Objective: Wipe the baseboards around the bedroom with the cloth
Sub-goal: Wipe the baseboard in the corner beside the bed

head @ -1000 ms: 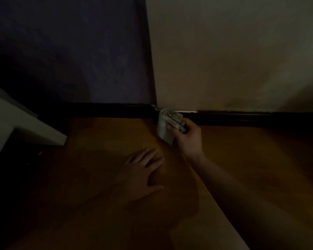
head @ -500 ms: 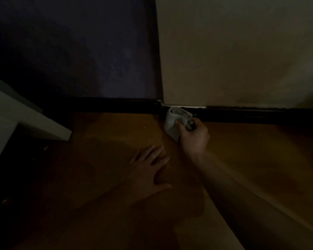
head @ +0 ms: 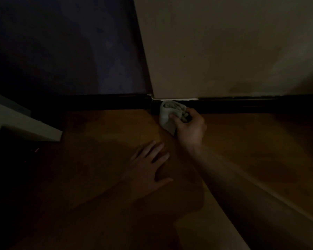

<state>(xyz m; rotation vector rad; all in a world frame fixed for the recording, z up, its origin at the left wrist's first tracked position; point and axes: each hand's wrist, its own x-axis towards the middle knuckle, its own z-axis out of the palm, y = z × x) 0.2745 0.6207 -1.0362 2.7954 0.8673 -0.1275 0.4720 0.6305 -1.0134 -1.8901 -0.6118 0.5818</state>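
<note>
A dark baseboard (head: 242, 105) runs along the foot of the wall, in dim light. My right hand (head: 191, 128) grips a bunched pale cloth (head: 167, 116) and holds it against the baseboard just right of where a dark purple wall meets a beige wall. My left hand (head: 148, 166) lies flat on the wooden floor with fingers spread, below and left of the cloth, holding nothing.
A white furniture edge (head: 22, 123) juts in from the left above the floor, with deep shadow under it. The wooden floor (head: 251, 150) stretches to the right along the baseboard. The purple wall (head: 70, 51) fills the upper left.
The view has shifted, so the corner and cloth sit further right in the frame. My right hand keeps the cloth on the baseboard near the wall joint. My left hand stays flat on the floor.
</note>
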